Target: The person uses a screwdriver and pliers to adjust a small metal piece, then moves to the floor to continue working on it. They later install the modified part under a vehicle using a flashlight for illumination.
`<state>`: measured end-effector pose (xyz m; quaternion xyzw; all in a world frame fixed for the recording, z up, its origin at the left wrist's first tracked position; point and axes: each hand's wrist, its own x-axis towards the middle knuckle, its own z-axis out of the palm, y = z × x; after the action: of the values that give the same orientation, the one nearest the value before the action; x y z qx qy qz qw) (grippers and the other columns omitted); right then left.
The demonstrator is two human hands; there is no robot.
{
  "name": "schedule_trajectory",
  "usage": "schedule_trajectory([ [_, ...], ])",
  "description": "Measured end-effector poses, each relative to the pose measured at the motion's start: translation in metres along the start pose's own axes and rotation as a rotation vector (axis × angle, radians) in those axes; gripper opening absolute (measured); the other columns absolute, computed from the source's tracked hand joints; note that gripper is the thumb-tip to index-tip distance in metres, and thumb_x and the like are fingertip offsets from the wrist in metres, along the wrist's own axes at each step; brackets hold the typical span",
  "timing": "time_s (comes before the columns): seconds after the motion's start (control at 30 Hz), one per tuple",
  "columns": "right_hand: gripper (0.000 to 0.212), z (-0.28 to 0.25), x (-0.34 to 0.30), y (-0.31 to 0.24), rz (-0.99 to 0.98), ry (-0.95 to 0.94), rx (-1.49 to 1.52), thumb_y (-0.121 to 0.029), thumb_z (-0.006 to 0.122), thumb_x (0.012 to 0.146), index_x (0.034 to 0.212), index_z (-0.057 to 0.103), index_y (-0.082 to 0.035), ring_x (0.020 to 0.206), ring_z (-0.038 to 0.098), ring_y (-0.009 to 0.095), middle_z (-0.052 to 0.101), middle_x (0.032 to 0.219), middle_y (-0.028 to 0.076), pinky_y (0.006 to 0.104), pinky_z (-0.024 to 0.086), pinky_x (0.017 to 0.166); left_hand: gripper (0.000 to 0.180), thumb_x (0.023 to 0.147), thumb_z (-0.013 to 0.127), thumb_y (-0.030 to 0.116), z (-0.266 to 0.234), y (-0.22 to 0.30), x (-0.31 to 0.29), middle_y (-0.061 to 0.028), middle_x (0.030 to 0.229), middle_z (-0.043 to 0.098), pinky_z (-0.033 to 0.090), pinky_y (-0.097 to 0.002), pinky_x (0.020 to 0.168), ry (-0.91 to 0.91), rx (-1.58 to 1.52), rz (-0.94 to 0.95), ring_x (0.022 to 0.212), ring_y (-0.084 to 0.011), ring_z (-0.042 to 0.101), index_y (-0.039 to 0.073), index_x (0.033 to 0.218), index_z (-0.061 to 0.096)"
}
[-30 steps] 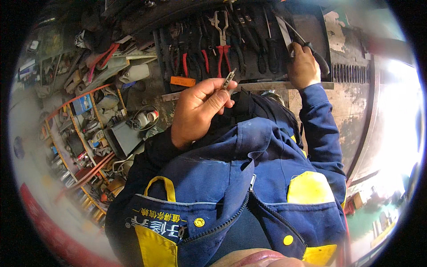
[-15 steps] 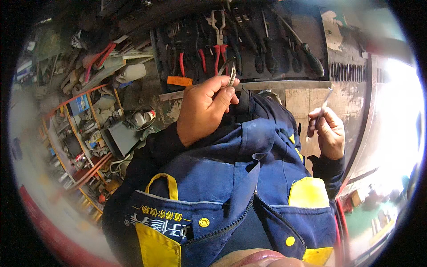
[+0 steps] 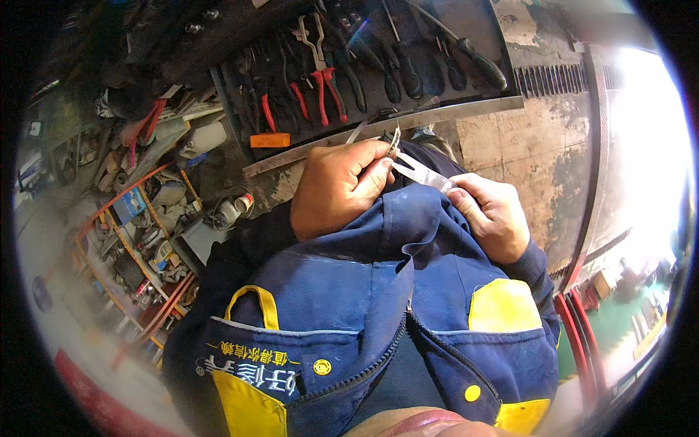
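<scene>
Pinched between the thumb and fingers of my left hand [image 3: 336, 188] is a small metal piece [image 3: 394, 144], its narrow tip pointing up; its exact kind is not clear. My right hand [image 3: 496, 217] grips the wide end of a flat silver forked tool [image 3: 428, 175] between thumb and fingers. The tool slants up to the left, with its prongs right at the small piece. Whether the two touch, I cannot tell. Both hands are close together in front of my blue jacket [image 3: 313, 284], just below the edge of a dark tool drawer [image 3: 451, 107].
Red-handled pliers [image 3: 322, 76], screwdrivers [image 3: 484, 65] and an orange block [image 3: 269, 140] lie in the drawer. A cluttered orange-framed rack [image 3: 109, 218] stands at left, with cups [image 3: 229, 210] beside it. Worn boards [image 3: 531, 146] cover the floor at right.
My right hand has come in from the right, bringing the forked tool up to the piece in my left hand. The drawer has shifted up and left in view.
</scene>
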<state>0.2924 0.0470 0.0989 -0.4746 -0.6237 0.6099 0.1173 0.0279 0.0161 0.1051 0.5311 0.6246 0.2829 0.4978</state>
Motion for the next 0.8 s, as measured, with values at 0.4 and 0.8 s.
schedule_trajectory([
  [0.4,0.019,-0.0032,0.0021,0.0045,0.033,-0.067,-0.052,-0.012,0.066,0.103,0.11,0.072,0.004,0.082,0.074,0.027,0.075,0.091,0.019,0.0351,0.057,0.077,0.013,0.098,0.07,0.007,-0.0047,-0.0055,-0.0021,-0.0143,0.085,0.078,0.056,-0.0335,0.065,-0.115,0.007,-0.04,0.074,-0.0188,0.075,-0.002,0.107,0.073],
  [0.8,0.022,0.0004,0.0082,0.0098,0.04,-0.085,0.025,-0.018,0.068,0.103,0.111,0.073,0.001,0.08,0.075,0.03,0.074,0.09,0.021,0.0362,0.057,0.075,0.017,0.097,0.073,0.01,-0.007,-0.0073,-0.0005,-0.0167,0.087,0.076,0.055,-0.0342,0.068,-0.124,0.013,-0.018,0.077,-0.0223,0.077,0.0,0.111,0.075],
])
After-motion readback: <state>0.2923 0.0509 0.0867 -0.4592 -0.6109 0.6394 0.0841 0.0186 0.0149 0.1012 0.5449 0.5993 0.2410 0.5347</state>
